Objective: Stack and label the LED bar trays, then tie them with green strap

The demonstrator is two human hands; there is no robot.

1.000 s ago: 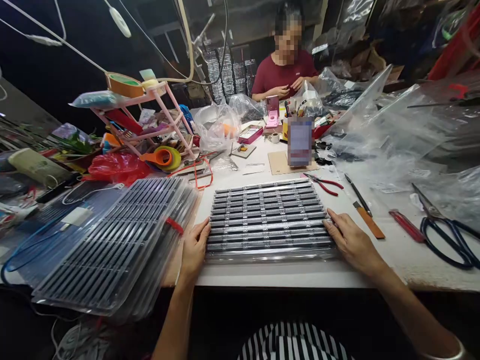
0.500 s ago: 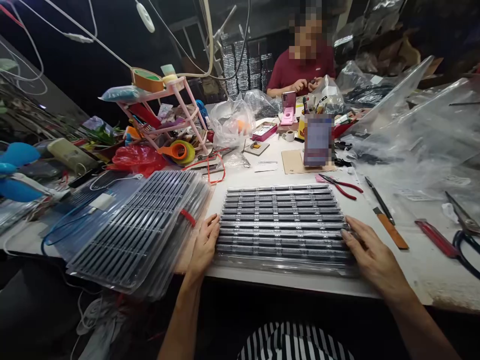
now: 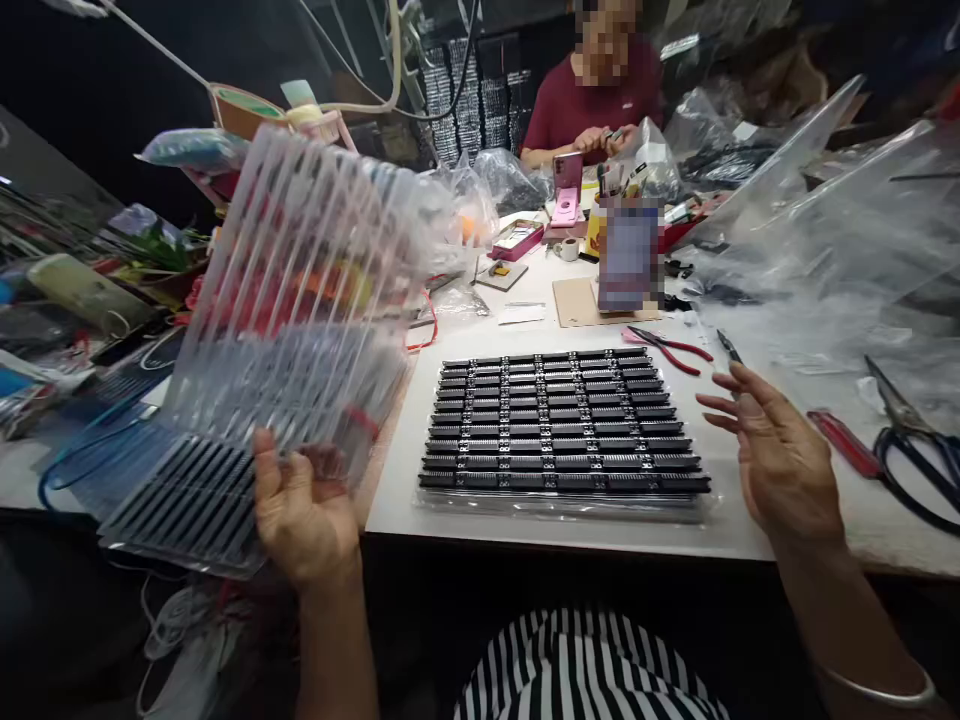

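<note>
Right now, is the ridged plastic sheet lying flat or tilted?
Tilted: the left hand holds the sheet near its lower edge, its far end raised.

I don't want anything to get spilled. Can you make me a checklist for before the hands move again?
1. Clear ribbed sheet held: ok, the left hand has its lower edge.
2. Right hand free: ok, it holds nothing.
3. Black strips in rows, uncovered: ok.
4. Nothing close to the right hand's fingers: not ok, a slim dark tool is right there.
5. Scissors apart from the strips: ok.
6. Every strip seated firmly: cannot tell, too small.
</note>
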